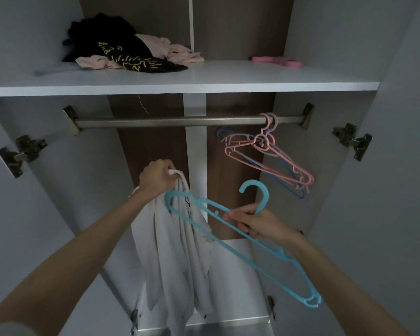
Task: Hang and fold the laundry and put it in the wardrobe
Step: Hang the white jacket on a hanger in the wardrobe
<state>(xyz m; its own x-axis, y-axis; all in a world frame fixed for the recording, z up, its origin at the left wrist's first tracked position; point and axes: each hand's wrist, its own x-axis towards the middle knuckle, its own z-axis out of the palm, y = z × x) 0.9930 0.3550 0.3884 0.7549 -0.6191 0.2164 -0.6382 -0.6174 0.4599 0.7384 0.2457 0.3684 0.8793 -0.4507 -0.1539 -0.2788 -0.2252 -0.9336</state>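
White garment (170, 251): pale, soft fabric, bunched lengthwise into long hanging folds, with a small dark print or label line near its upper part. It hangs straight down in front of the open wardrobe (325, 44), below the rail (170, 121) and roughly central in my view.

Left hand (155, 178): fingers curled tight round the top edge of the garment, gripping it from above. All the cloth drops beneath that hand.

Right hand (260, 224): fingers closed round the neck of a light blue hanger (266, 195), just under its hook. The hanger is tilted, hook up. One shoulder end points toward the garment and overlaps its upper folds just below the left hand; I cannot tell whether it sits inside the cloth or only in front of it. The other end slopes down to the right, past the right forearm.

Rail: metal, horizontal, fixed between two brackets. At its right end hangs a cluster of bare hangers (269, 154), pink and blue, swung out at an angle.

Shelf (204, 78) above the rail: white. On its left lies a loose heap with a black garment (121, 47) bearing yellow markings and a pale pink garment (180, 52) tangled together. At far right lies a flat pink object (277, 60); I cannot tell what it is.
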